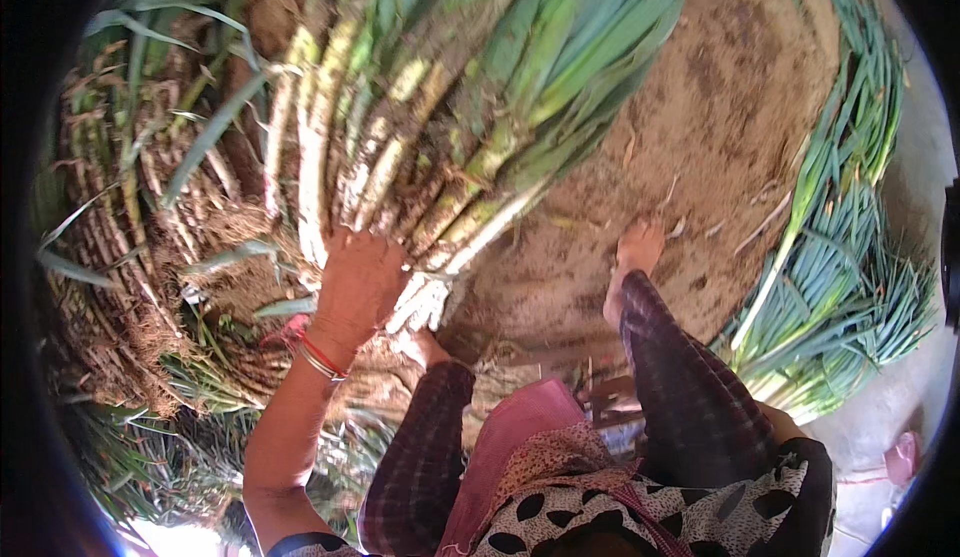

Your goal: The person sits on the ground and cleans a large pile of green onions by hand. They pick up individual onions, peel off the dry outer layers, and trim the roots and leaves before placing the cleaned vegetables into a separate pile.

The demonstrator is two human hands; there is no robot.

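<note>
My left hand (360, 287), with bangles and a red thread at its wrist, grips a bundle of large leek-like stalks (390, 159) near their pale root ends. The stalks fan upward and to the right into broad green leaves, and soil clings to several of them. Trimmed-looking white ends (427, 298) show just right of the hand, above my left foot. My right hand is out of view; the right arm is hidden beside my right knee.
Soil-covered, rooted stalks (127, 234) lie piled at the left. Green-leaved bunches (832, 294) curve along the right side. My bare right foot (641, 245) rests on a brown, dirt-strewn ground cover (697, 144). More leafy bunches (195, 459) lie at the lower left.
</note>
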